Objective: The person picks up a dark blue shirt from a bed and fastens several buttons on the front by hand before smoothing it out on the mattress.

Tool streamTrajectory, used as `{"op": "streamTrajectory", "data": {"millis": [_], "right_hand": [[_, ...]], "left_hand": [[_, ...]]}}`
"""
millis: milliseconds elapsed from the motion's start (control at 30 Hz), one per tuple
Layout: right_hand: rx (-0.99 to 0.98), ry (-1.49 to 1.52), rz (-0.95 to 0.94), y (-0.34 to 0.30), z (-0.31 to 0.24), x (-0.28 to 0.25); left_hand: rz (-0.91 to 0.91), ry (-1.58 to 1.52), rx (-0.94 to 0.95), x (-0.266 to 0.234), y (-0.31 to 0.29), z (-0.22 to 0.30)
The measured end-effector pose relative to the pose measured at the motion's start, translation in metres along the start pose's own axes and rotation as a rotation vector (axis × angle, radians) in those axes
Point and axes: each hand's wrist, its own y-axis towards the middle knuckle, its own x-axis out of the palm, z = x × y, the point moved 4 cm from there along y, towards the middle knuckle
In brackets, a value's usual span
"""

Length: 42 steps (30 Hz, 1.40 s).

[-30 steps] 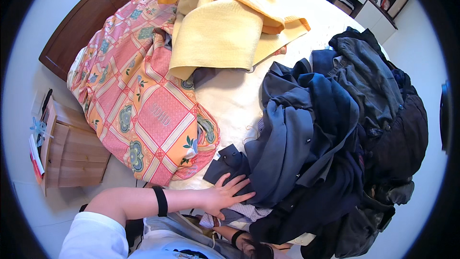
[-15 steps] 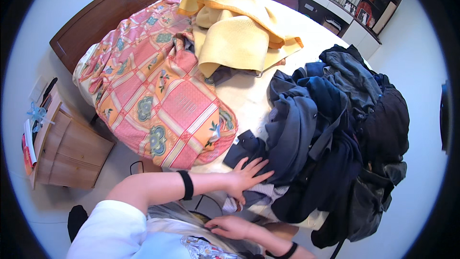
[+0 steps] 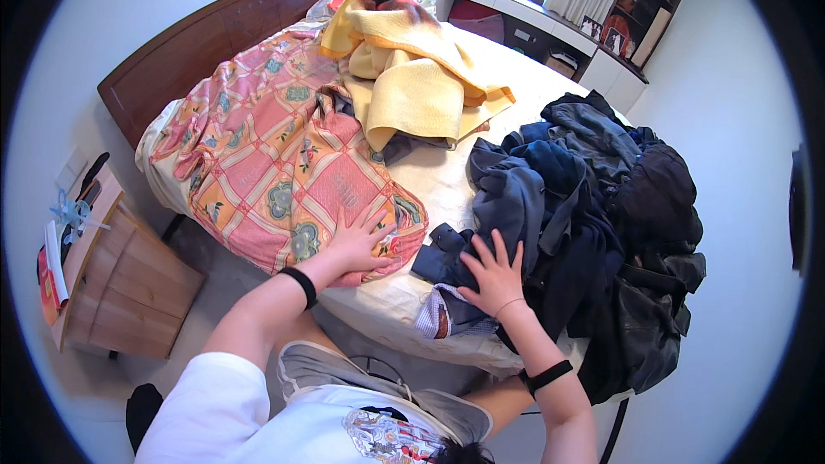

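Observation:
My left hand [image 3: 357, 243] rests with spread fingers on the near edge of a pink checked, floral quilt [image 3: 249, 176] that covers the left half of the bed. On the right, my right hand [image 3: 497, 273] lies open against a heap of dark clothes [image 3: 576, 215], touching a dark blue garment. Beneath its wrist, at the mattress edge, a small checked cloth [image 3: 436, 314] with a brown patch sticks out. Neither hand holds anything. Beyond them a yellow blanket [image 3: 412, 107] is piled at the middle far part of the bed.
A brown wooden headboard [image 3: 215, 34] runs along the bed's far left. To the left stands a wooden nightstand [image 3: 129, 283] with books and a light blue item on top. White low cabinets [image 3: 550, 34] line the far wall beneath a window.
My left hand has moved left, from the dark clothes onto the quilt. My right hand has risen from near my lap to the clothes heap. The view has shifted somewhat.

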Motion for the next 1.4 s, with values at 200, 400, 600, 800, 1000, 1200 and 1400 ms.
{"op": "streamTrajectory", "data": {"millis": [200,400,600,800,1000,1200,1400], "right_hand": [[-0.016,0.116,0.051,-0.032,-0.017,0.000],[0.184,0.240,0.249,-0.148,-0.014,-0.014],[0.815,0.082,-0.102,-0.390,-0.021,0.058],[1.115,0.414,-0.396,-0.342,-0.035,0.033],[1.147,0.421,-0.451,-0.328,-0.008,0.035],[1.153,0.435,-0.495,-0.312,0.022,0.022],[1.132,0.413,-0.478,-0.317,0.033,0.012]], "left_hand": [[0.018,-0.034,-0.004,0.008,-0.007,-0.003],[0.062,-0.055,0.030,0.014,-0.008,-0.005],[0.089,-0.083,0.105,0.005,0.005,0.016],[0.111,-0.097,0.087,0.006,-0.005,-0.001],[0.017,-0.100,0.126,-0.002,0.002,0.003],[-0.103,-0.118,0.110,0.005,0.007,0.000],[-0.213,-0.143,0.084,0.014,0.011,-0.005]]}}
